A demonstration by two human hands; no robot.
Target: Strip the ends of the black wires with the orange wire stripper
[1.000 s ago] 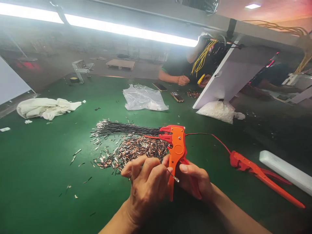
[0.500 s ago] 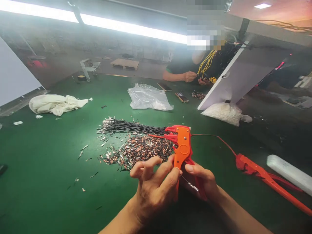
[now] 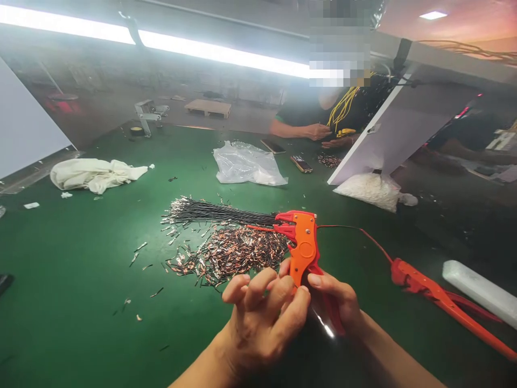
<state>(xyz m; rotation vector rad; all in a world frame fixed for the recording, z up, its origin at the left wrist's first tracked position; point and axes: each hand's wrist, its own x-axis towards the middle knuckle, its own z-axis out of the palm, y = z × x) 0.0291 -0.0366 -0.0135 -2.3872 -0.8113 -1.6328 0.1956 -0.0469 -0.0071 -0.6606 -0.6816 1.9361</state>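
Note:
My right hand (image 3: 337, 302) grips the handles of an orange wire stripper (image 3: 302, 245), whose jaws point away from me. My left hand (image 3: 264, 318) is curled beside it, fingertips pinched on a thin black wire with a shiny metal tip (image 3: 326, 328) that runs under the tool. Just beyond lie a bundle of black wires (image 3: 222, 213) and a heap of copper-coloured terminals (image 3: 234, 253) on the green table (image 3: 81, 258).
Red crimping pliers (image 3: 440, 299) and a white bar (image 3: 480, 291) lie to the right. A clear plastic bag (image 3: 246, 164), white cloth (image 3: 95, 173) and a bag of white parts (image 3: 371, 189) sit farther back. A person across the table handles yellow wires (image 3: 343, 105).
My left hand has drawn the wire back toward me and curled tighter; the metal tip has moved right and lower. The stripper stays in my right hand.

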